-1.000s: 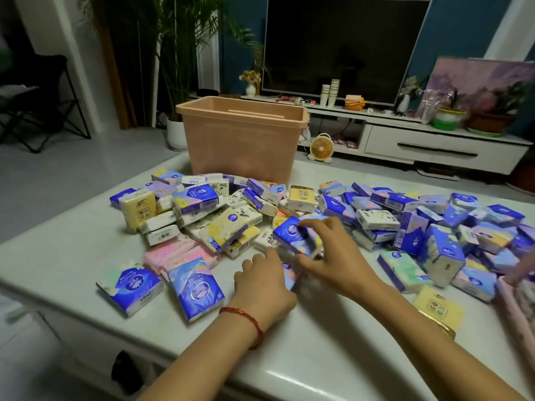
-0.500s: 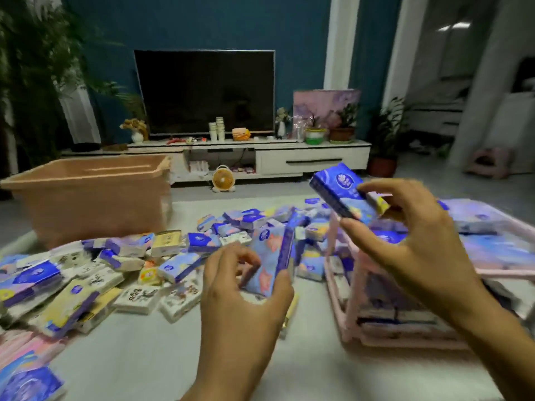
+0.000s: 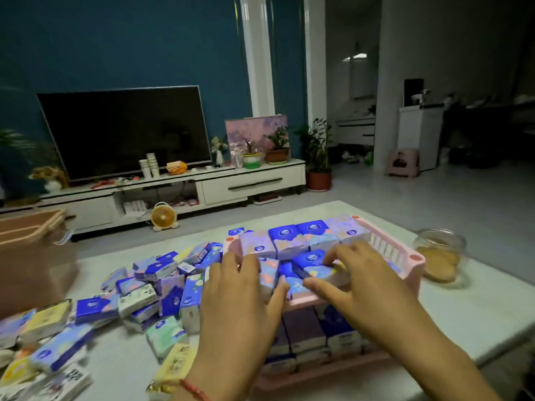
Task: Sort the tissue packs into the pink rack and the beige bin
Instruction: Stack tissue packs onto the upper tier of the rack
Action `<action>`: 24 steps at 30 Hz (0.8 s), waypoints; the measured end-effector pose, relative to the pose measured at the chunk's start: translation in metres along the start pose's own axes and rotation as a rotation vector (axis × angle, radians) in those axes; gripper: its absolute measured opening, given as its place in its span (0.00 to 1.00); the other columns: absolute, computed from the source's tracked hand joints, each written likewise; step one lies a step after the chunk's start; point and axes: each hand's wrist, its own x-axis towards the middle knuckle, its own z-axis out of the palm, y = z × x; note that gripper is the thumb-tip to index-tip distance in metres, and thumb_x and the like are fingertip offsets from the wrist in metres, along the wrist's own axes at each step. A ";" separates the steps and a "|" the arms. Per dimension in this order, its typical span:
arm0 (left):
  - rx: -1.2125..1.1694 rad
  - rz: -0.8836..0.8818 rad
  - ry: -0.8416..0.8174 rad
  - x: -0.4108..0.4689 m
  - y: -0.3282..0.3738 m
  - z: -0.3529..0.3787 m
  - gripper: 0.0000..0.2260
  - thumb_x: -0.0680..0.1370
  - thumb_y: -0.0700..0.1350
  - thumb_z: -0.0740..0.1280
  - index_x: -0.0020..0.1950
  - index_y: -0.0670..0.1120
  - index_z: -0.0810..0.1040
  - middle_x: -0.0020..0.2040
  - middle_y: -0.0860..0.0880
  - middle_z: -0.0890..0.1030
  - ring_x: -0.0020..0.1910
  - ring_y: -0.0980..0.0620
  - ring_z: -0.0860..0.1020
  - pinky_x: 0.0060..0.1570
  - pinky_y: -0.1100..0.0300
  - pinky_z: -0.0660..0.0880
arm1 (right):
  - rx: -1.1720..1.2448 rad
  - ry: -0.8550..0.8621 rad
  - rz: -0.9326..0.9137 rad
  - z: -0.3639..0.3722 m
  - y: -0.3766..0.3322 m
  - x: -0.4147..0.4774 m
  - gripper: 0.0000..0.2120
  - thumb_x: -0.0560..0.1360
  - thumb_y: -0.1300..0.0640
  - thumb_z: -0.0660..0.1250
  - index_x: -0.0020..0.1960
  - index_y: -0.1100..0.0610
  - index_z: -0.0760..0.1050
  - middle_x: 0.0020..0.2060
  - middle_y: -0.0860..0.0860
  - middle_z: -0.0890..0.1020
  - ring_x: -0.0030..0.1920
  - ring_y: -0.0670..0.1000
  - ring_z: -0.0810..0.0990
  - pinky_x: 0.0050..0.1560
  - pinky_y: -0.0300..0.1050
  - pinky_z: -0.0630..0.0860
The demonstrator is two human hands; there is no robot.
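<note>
Hands were pictured from the head camera over the upper tier of the pink rack [image 3: 411,260], each occupied with a tissue pack. The left hand [image 3: 240,308] was curled round a floral pack [image 3: 268,277], gripped on edge between thumb and fingers at the tier's near left corner. The right hand [image 3: 364,287] pinched a blue pack [image 3: 314,266], with the thumb on its near side and the fingers over its far edge.

The blue pack's long axis was laid roughly left to right, in line with the back row [image 3: 301,238], which was already filled side by side. The front row, directly under both hands, was judged to be the spot for both packs, so only a short lowering appeared to be needed. The lower tier [image 3: 307,334] was seen stocked.

Loose packs [image 3: 144,293] were heaped on the desk [image 3: 434,316] to the left of the rack, nearer the left hand. The beige bin [image 3: 31,256] was set well apart at the far left edge. A glass jar [image 3: 440,256] was seen near the rack's right end.
</note>
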 end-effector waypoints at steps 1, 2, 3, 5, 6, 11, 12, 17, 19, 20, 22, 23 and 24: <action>-0.030 0.002 -0.013 -0.001 0.000 -0.001 0.21 0.74 0.64 0.59 0.62 0.54 0.68 0.63 0.53 0.67 0.62 0.52 0.65 0.60 0.60 0.65 | -0.004 -0.047 -0.003 0.000 0.000 0.000 0.16 0.71 0.36 0.62 0.52 0.45 0.70 0.51 0.45 0.70 0.56 0.46 0.70 0.54 0.39 0.67; -0.064 0.010 -0.036 -0.002 -0.001 -0.003 0.22 0.73 0.64 0.60 0.63 0.55 0.69 0.63 0.54 0.66 0.63 0.53 0.64 0.62 0.61 0.64 | 0.006 -0.081 -0.006 0.000 0.001 0.000 0.18 0.72 0.37 0.61 0.56 0.45 0.71 0.52 0.45 0.70 0.58 0.46 0.69 0.57 0.40 0.67; -0.097 0.020 -0.062 -0.003 -0.002 -0.005 0.22 0.73 0.63 0.60 0.64 0.56 0.68 0.63 0.55 0.65 0.64 0.55 0.63 0.63 0.62 0.63 | 0.023 -0.099 -0.013 0.000 0.002 0.001 0.18 0.73 0.38 0.60 0.59 0.45 0.71 0.54 0.46 0.70 0.59 0.46 0.69 0.59 0.40 0.66; -0.135 0.045 -0.084 -0.004 -0.008 -0.004 0.21 0.75 0.59 0.62 0.66 0.56 0.68 0.64 0.56 0.64 0.65 0.57 0.61 0.65 0.64 0.61 | 0.072 -0.111 -0.027 -0.001 0.004 0.003 0.17 0.74 0.41 0.61 0.61 0.46 0.71 0.55 0.45 0.69 0.60 0.45 0.69 0.60 0.38 0.65; -0.152 0.057 -0.074 -0.004 -0.010 -0.003 0.21 0.75 0.56 0.62 0.67 0.55 0.68 0.63 0.57 0.64 0.65 0.57 0.61 0.65 0.64 0.61 | 0.098 -0.110 -0.032 0.000 0.006 0.004 0.17 0.75 0.43 0.62 0.61 0.46 0.72 0.54 0.45 0.69 0.60 0.45 0.69 0.59 0.36 0.64; -0.190 0.077 -0.040 -0.005 -0.011 0.005 0.22 0.71 0.55 0.56 0.64 0.54 0.73 0.60 0.57 0.71 0.62 0.56 0.67 0.62 0.62 0.62 | 0.123 -0.071 -0.068 0.009 0.012 0.006 0.15 0.74 0.48 0.65 0.60 0.46 0.74 0.50 0.43 0.69 0.57 0.43 0.70 0.51 0.31 0.60; -0.195 0.073 -0.034 -0.006 -0.010 0.006 0.23 0.69 0.55 0.56 0.63 0.54 0.75 0.59 0.57 0.72 0.61 0.55 0.68 0.61 0.61 0.63 | 0.138 -0.055 -0.072 0.011 0.013 0.007 0.14 0.74 0.49 0.66 0.59 0.47 0.74 0.50 0.43 0.69 0.55 0.43 0.70 0.51 0.31 0.60; -0.223 0.082 -0.001 -0.005 -0.017 0.007 0.19 0.73 0.53 0.56 0.62 0.57 0.73 0.60 0.60 0.70 0.62 0.58 0.67 0.58 0.63 0.61 | 0.222 -0.009 -0.075 0.016 0.013 0.008 0.08 0.72 0.50 0.68 0.50 0.45 0.72 0.44 0.39 0.69 0.45 0.40 0.69 0.46 0.29 0.64; -0.208 0.076 -0.009 -0.005 -0.018 0.007 0.17 0.76 0.52 0.56 0.64 0.58 0.72 0.61 0.61 0.69 0.63 0.59 0.67 0.56 0.64 0.57 | 0.243 0.008 -0.074 0.018 0.014 0.009 0.08 0.72 0.51 0.68 0.48 0.44 0.70 0.43 0.37 0.68 0.44 0.36 0.69 0.45 0.25 0.65; -0.193 0.074 -0.019 -0.006 -0.017 0.007 0.18 0.75 0.52 0.56 0.64 0.58 0.72 0.62 0.61 0.70 0.63 0.58 0.67 0.56 0.64 0.56 | 0.254 0.015 -0.066 0.018 0.014 0.010 0.08 0.72 0.51 0.68 0.49 0.45 0.71 0.42 0.36 0.68 0.43 0.35 0.68 0.45 0.23 0.65; -0.179 0.074 -0.021 -0.006 -0.014 0.006 0.21 0.72 0.54 0.54 0.65 0.58 0.72 0.63 0.60 0.70 0.63 0.57 0.68 0.56 0.63 0.56 | 0.264 0.032 -0.055 0.018 0.016 0.011 0.09 0.72 0.51 0.69 0.50 0.46 0.72 0.42 0.36 0.69 0.43 0.34 0.69 0.45 0.23 0.65; -0.176 0.079 -0.019 -0.006 -0.014 0.005 0.21 0.73 0.54 0.53 0.65 0.59 0.70 0.64 0.61 0.69 0.63 0.58 0.67 0.56 0.64 0.56 | 0.264 0.035 -0.053 0.018 0.017 0.011 0.09 0.72 0.51 0.69 0.51 0.47 0.73 0.43 0.37 0.70 0.43 0.35 0.69 0.45 0.23 0.65; -0.185 0.084 -0.011 -0.007 -0.013 0.005 0.19 0.76 0.54 0.53 0.66 0.60 0.68 0.64 0.63 0.66 0.64 0.60 0.65 0.57 0.66 0.56 | 0.256 0.034 -0.054 0.018 0.017 0.010 0.10 0.72 0.51 0.69 0.51 0.47 0.73 0.43 0.37 0.70 0.44 0.37 0.70 0.45 0.23 0.65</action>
